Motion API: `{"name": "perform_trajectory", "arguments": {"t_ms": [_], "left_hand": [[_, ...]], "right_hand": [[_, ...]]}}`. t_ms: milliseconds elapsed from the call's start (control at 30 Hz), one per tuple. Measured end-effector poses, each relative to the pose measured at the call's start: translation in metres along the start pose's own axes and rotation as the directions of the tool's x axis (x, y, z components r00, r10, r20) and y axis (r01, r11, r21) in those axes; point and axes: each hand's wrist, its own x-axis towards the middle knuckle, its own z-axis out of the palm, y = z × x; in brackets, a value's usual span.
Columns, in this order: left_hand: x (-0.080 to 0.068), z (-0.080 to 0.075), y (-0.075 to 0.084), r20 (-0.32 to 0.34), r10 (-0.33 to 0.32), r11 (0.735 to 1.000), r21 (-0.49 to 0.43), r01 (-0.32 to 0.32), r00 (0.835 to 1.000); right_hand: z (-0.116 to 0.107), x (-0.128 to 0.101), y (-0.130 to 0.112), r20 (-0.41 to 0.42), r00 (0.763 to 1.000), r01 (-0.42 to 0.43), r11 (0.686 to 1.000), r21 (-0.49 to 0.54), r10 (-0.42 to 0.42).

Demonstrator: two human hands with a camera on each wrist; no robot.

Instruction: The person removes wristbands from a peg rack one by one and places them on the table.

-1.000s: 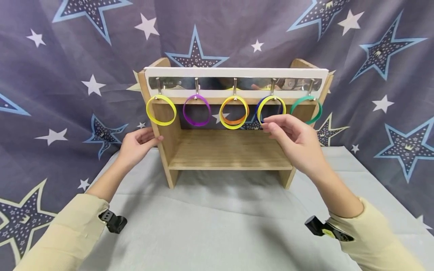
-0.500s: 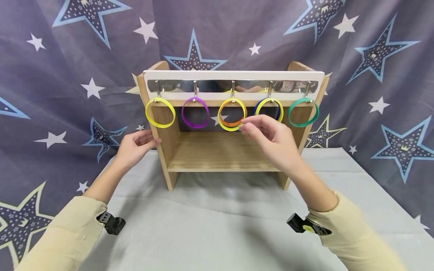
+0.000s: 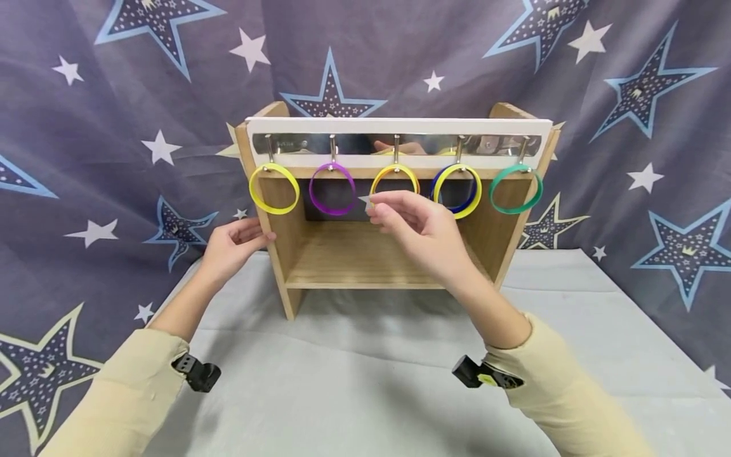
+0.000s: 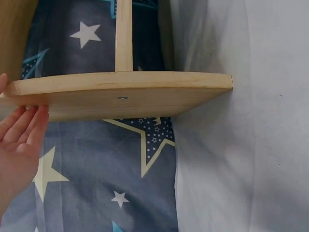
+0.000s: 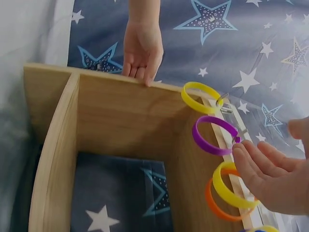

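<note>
Left hand (image 3: 235,247) pinches crosswise shelf (image 3: 342,260); right hand (image 3: 425,238), thumb apart, near front-facing rings (image 3: 334,211)

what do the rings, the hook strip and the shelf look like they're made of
The shelf looks like smooth, pale wood, showing visible grain. The hook strip seems polished metal, perhaps steel, given its mirror-like reflections. The rings may be silicone or plastic, being smooth and evenly coloured; their look doesn't settle which.

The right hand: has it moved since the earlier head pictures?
Yes. In the head view, judged against the wooden shelf, the right hand has moved left, toward the purple ring.
</note>
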Motion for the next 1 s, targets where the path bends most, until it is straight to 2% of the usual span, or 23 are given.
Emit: {"name": "perform_trajectory", "arguments": {"t_ms": [200, 467, 700, 1000], "left_hand": [[0.000, 0.001, -0.002, 0.000, -0.007, 1.000, -0.022, 0.007, 1.000], [0.000, 0.003, -0.002, -0.014, -0.015, 1.000, 0.003, 0.015, 1.000], [0.000, 0.005, -0.002, -0.009, -0.015, 0.999, -0.037, 0.014, 1.000], [0.000, 0.005, -0.002, -0.013, -0.029, 1.000, 0.009, 0.029, 0.999]], "right_hand": [[0.015, 0.005, -0.003, 0.012, 1.000, -0.005, 1.000, 0.013, 0.005], [0.034, 0.010, 0.002, 0.015, 1.000, -0.022, 0.999, -0.041, 0.023], [0.051, 0.017, 0.007, 0.034, 0.999, -0.031, 0.999, -0.033, 0.032], [0.071, 0.027, 0.016, 0.034, 0.999, -0.039, 0.999, -0.018, 0.040]]}}
